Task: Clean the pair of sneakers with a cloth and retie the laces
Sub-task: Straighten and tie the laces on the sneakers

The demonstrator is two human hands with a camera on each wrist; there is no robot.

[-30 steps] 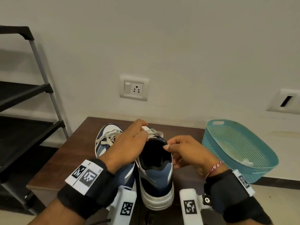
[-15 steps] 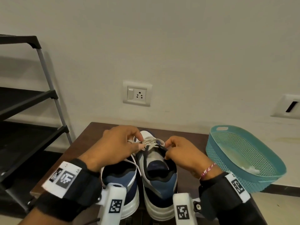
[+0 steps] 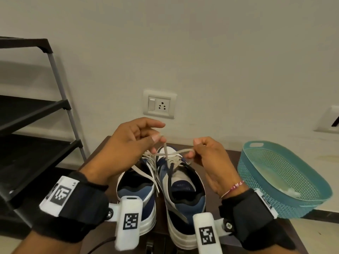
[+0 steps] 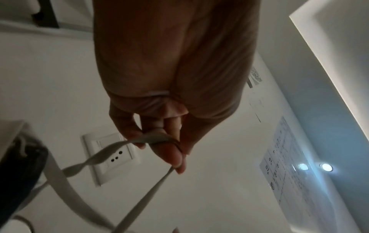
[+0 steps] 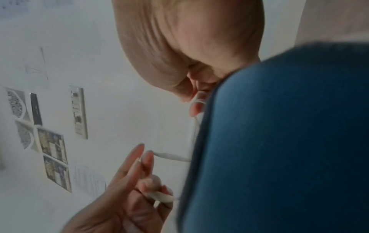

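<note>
Two blue, white and grey sneakers stand side by side on a dark wooden table (image 3: 211,200), heels toward me. Over the right sneaker (image 3: 183,187) both hands hold its pale lace (image 3: 166,150) crossed. My left hand (image 3: 128,142) pinches one lace end between thumb and fingers, raised above the tongue; the left wrist view shows the lace (image 4: 111,151) running from my fingers (image 4: 169,146). My right hand (image 3: 205,153) pinches the other end, pulled to the right. The left sneaker (image 3: 136,191) has loose laces (image 3: 148,173) trailing over its opening. No cloth is visible.
A teal plastic basket (image 3: 278,178) sits at the table's right edge, something pale inside it. A black shelf rack (image 3: 36,125) stands to the left. The wall behind carries a switch and socket plate (image 3: 159,104). The right wrist view is partly blocked by the sneaker's blue heel (image 5: 289,141).
Both hands have lifted from the sneaker's tongue and drawn the two lace ends up and apart, so they now cross above the right sneaker. The view has tilted downward and closer.
</note>
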